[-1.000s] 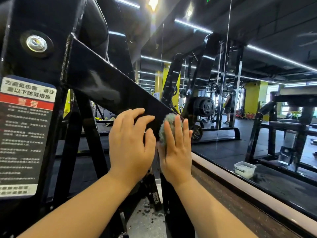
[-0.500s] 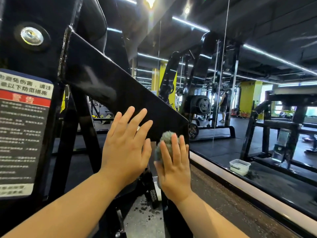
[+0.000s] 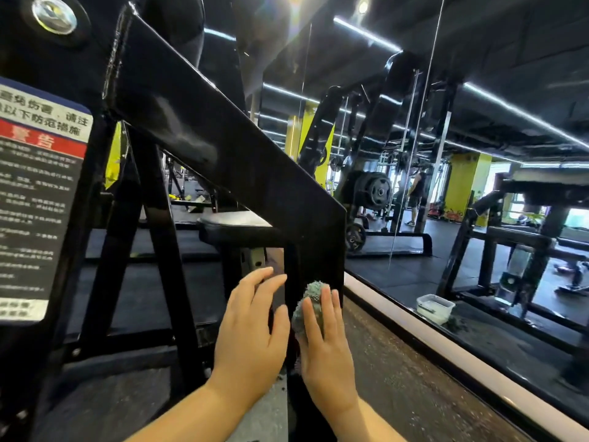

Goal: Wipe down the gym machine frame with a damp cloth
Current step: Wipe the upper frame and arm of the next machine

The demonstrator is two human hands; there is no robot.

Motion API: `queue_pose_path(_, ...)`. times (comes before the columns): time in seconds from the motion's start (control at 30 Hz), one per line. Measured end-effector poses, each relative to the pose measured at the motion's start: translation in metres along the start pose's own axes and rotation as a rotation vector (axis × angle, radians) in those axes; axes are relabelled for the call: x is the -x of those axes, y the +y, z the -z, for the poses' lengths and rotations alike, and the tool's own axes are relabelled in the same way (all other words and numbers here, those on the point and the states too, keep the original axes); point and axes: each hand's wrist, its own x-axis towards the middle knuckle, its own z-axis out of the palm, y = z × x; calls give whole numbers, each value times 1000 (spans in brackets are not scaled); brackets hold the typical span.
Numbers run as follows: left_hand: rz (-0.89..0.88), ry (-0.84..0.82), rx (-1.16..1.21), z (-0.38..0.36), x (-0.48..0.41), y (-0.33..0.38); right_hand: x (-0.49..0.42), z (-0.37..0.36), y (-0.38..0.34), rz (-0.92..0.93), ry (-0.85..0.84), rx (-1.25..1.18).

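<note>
Cloth [image 3: 314, 293] is pressed onto the frame post [image 3: 315, 237] under the flat right hand [image 3: 325, 355]. Left hand [image 3: 251, 333] lies just beside it, fingers spread.

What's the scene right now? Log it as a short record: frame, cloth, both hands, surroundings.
frame: black; diagonal beam joins upright post
cloth: grey-green, bunched, against the upright post
right hand: flat fingers press the cloth
left hand: fingers straight, holds nothing, just left of the upright post
warning label: on the frame, far left
white tub: on the floor, seen in the mirror
</note>
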Motion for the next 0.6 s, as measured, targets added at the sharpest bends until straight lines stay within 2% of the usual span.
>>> queue_pose_path(0.07, 141, -16, 72, -10, 17, 6, 10, 16, -5, -30, -89, -108)
queue_pose_path(0.17, 359, 0, 339, -14, 32, 26, 1, 40, -26, -40, 60, -314)
queue_pose_path(0.23, 425, 54, 541, -12, 30, 43, -19, 56, -47, -113, 75, -426)
queue_pose_path(0.27, 447, 73, 663, -10, 25, 49, -32, 67, -57, -212, 40, -570)
queue_pose_path(0.33, 535, 72, 898, -7, 11, 52, -47, 77, -64, -304, -157, -669)
queue_pose_path(0.4, 663, 104, 1027, -5, -5, 46, -58, 84, -66, -218, -294, -699)
queue_pose_path(0.47, 809, 264, 1067, -4, -20, 35, -61, 85, -60, -133, -312, -678)
queue_pose_path(0.53, 840, 443, 983, -4, -38, 26, -68, 89, -43, -139, -101, -605)
queue_pose_path(0.6, 721, 427, 879, -9, -58, 33, -87, 91, -25, -401, 31, -665)
